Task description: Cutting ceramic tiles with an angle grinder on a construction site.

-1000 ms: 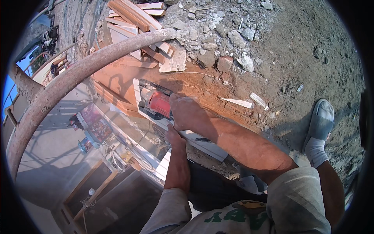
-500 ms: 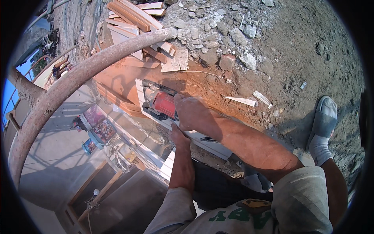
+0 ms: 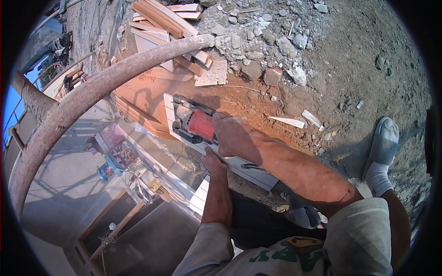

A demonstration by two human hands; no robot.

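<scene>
My right hand [image 3: 234, 135] is closed round the back of a red handheld circular saw [image 3: 200, 125]. The saw's dark base plate lies flat on a long white board [image 3: 251, 173], near the board's far end; its blade is hidden. Just below the saw, my left hand [image 3: 212, 162] grips the board's near-left edge, its fingers partly hidden. A dark cord loop [image 3: 251, 166] lies over the board beside my right forearm. Orange dust covers the ground around the far end.
A thick rusty curved pipe [image 3: 115, 69] arches across the left. Beyond it lie stacked wood offcuts [image 3: 161, 20]. Rubble stones [image 3: 285, 46] spread at the far side. White scraps [image 3: 287, 122] lie right of the saw. Tangled wires [image 3: 145, 188] sit at the lower left.
The whole view has shifted slightly. The saw sits a touch closer to me along the board, still in my right hand. My left hand keeps its hold on the edge.
</scene>
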